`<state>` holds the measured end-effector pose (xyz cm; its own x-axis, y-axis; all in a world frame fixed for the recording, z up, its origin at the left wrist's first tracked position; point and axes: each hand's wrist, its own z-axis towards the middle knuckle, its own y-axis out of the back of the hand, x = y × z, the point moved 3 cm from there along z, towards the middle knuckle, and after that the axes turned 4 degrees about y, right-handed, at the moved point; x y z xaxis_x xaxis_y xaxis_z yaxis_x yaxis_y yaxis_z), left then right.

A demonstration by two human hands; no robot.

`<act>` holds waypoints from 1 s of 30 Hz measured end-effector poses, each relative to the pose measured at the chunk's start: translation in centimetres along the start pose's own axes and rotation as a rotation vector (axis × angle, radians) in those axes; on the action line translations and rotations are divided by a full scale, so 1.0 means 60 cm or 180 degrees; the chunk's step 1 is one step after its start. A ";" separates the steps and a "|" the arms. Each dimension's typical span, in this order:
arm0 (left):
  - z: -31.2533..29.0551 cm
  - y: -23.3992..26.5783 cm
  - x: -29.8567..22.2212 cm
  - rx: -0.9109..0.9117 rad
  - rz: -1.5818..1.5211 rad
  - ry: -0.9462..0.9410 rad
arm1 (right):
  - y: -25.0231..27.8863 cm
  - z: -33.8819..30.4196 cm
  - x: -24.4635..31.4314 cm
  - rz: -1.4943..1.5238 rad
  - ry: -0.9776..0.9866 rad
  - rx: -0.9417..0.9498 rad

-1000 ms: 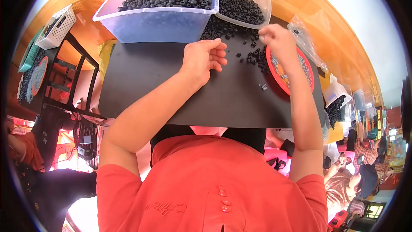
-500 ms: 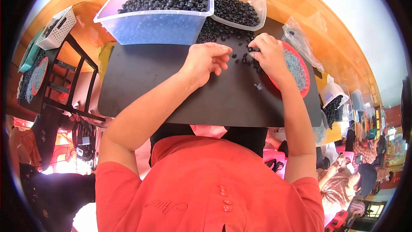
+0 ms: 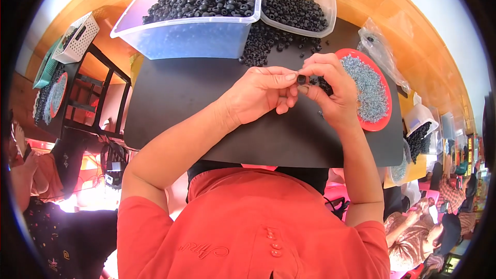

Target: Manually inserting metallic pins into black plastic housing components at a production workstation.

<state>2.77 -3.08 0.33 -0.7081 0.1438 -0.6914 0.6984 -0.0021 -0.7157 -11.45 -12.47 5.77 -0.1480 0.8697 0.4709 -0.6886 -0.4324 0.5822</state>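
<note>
Black bead (image 3: 301, 79), between both hands (image 3: 260, 92) (image 3: 335, 89), at fingertips

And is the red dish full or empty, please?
Not empty: pale blue bits cover most of the dish; their depth is unclear.

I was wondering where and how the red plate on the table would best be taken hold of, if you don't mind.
Probably by the near, lower part of the red plate's rim, coming from the near right side: bare rim shows there, whereas the right hand works by its left edge. The pale pieces spread inside suggest keeping it level.
</note>
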 end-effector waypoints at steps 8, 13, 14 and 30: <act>-0.003 -0.005 0.005 0.0280 -0.0213 0.0167 | -0.005 -0.009 0.003 0.0575 0.0083 -0.0113; -0.001 -0.007 0.009 0.0124 -0.0022 0.0094 | 0.000 -0.014 0.010 0.0339 0.0185 -0.0083; 0.000 -0.010 0.011 0.0149 -0.0035 0.0132 | 0.002 -0.016 0.009 0.0322 0.0181 -0.0083; 0.003 -0.002 0.003 -0.0095 0.0058 0.0156 | 0.148 -0.138 -0.088 -0.2421 -0.0915 0.0727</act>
<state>2.55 -3.24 0.26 -0.6897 0.1923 -0.6981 0.7145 0.0242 -0.6992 -22.66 -18.95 2.97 0.5056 0.8623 0.0286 -0.3623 0.1822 0.9141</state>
